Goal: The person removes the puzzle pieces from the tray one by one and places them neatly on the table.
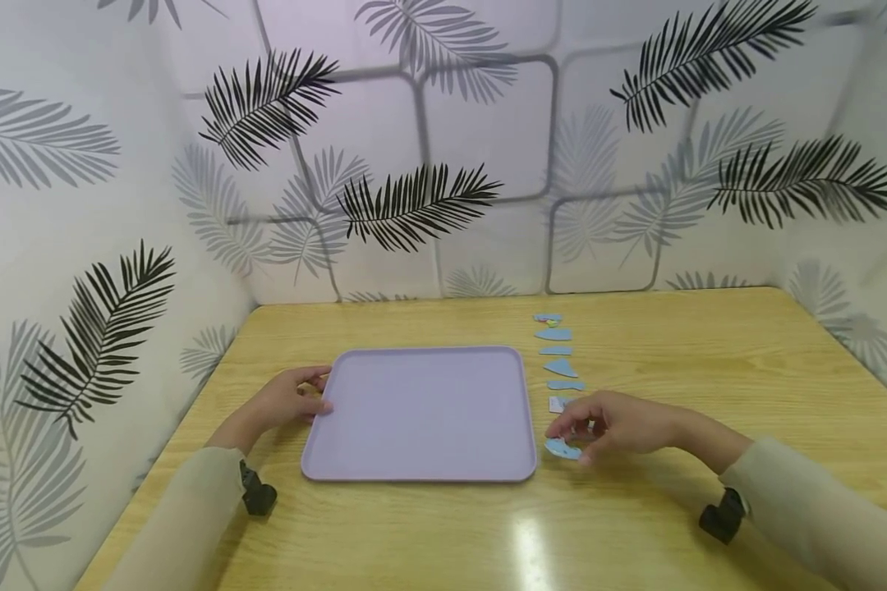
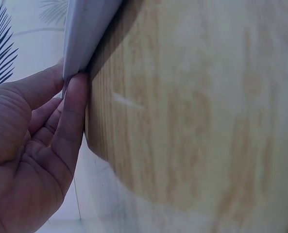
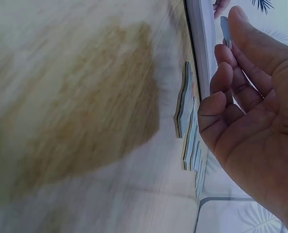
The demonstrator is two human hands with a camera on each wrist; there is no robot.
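A pale purple rectangular tray (image 1: 421, 414) lies flat on the wooden table. At its left edge my left hand (image 1: 288, 400) pinches the rim; the left wrist view has the thumb and a finger on opposite sides of the tray wall (image 2: 85, 39). Just beyond the tray's right edge, my right hand (image 1: 628, 423) pinches a small flat light-blue piece (image 1: 563, 449) between thumb and fingertips. In the right wrist view that thin piece (image 3: 225, 30) is seen edge-on. Partly hidden behind the right hand is a pale piece (image 1: 558, 404) on the table.
Several flat blue pieces, among them a pointed one (image 1: 561, 367) and a long one (image 1: 554, 334), form a column right of the tray. A small piece with coloured marks (image 1: 548, 318) lies farthest back. Leaf-patterned walls (image 1: 480, 271) border the wooden table (image 1: 710, 353).
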